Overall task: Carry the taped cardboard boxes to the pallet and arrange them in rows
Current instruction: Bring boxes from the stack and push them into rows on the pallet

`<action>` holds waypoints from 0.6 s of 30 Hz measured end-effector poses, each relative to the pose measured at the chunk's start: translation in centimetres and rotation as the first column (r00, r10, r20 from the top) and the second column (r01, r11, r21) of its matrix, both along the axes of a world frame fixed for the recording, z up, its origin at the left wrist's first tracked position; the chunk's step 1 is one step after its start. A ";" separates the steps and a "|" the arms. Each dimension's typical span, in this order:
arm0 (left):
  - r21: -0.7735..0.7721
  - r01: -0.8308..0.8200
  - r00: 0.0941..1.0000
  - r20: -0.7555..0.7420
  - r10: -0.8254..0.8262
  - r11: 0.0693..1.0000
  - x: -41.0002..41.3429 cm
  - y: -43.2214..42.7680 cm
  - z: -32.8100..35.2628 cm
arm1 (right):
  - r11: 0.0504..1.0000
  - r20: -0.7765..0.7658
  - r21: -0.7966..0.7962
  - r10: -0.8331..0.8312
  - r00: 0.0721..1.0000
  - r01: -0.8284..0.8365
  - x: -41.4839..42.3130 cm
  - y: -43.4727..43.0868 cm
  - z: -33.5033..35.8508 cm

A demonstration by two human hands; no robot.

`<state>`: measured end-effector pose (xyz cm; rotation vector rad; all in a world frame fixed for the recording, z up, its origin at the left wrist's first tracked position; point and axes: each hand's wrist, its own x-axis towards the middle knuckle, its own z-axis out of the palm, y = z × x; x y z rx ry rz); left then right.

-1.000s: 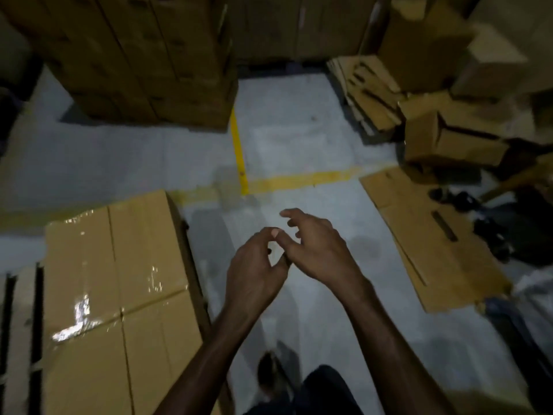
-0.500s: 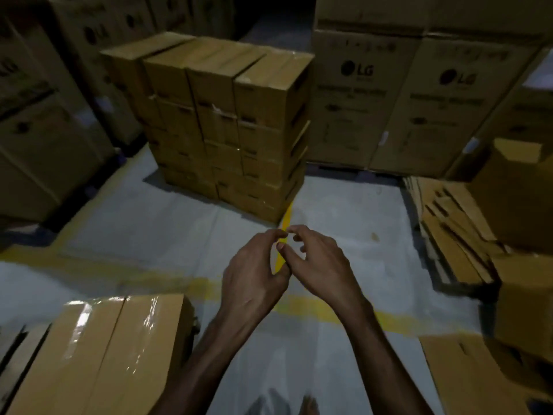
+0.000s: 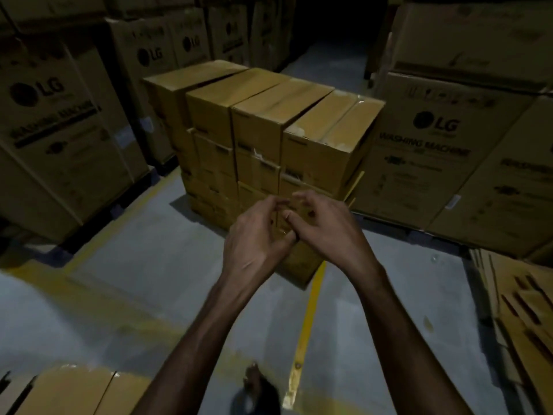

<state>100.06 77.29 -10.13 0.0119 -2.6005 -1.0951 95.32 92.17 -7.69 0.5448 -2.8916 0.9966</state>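
A stack of taped brown cardboard boxes [image 3: 263, 127] stands on the floor ahead, several rows high, four boxes across the top. My left hand [image 3: 257, 235] and my right hand [image 3: 326, 229] are raised side by side in front of the stack's lower part, fingers loosely curled and touching each other, holding nothing. Another taped box [image 3: 80, 393] shows at the bottom left edge, close to me.
Large printed washing-machine cartons [image 3: 51, 139] line the left, and more cartons [image 3: 449, 151] stand on the right. Flattened cardboard [image 3: 520, 304] lies at the right edge. Yellow floor lines [image 3: 308, 316] cross the grey floor between me and the stack. My foot [image 3: 257, 390] shows below.
The view has risen and moved forward: the stack ahead looks nearer and larger, and the near box has slid to the bottom left. My hands stay together, empty.
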 end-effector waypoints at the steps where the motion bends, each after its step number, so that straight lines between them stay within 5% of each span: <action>1: 0.000 0.005 1.000 0.000 -0.005 1.000 -2.8 -1.1 0.3 | 1.000 -0.002 0.011 0.002 1.000 -0.002 -2.8 -1.2 0.3; 18: -0.057 0.042 0.994 0.107 -0.035 0.998 -40.9 -14.2 -0.7 | 0.987 0.062 -0.067 -0.141 0.988 0.145 -39.8 -12.2 -2.0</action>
